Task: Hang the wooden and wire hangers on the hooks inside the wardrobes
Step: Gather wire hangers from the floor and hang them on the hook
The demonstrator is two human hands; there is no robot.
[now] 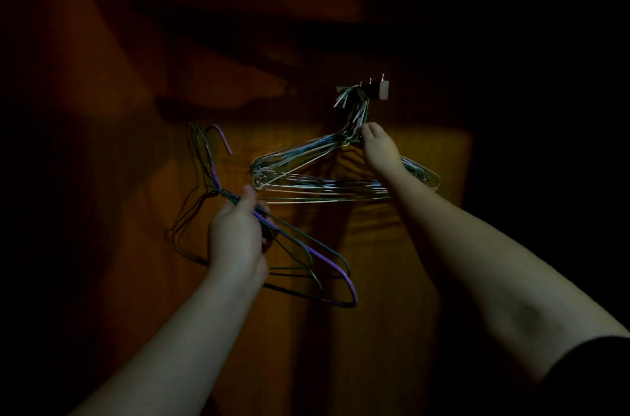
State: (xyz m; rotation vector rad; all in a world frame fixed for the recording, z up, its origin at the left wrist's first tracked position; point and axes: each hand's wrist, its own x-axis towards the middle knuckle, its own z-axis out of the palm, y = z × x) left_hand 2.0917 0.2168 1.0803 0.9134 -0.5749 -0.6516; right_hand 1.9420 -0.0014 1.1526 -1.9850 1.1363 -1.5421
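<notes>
Left hand (235, 238) grips loose hangers (300, 245) at lower centre; my right hand (378, 146) pinches the bunch (306, 177) hung on the hooks (370, 86).

Dim wardrobe interior: warm brown wooden back panel (392, 245), one lit patch, deep shadow all around.
</notes>
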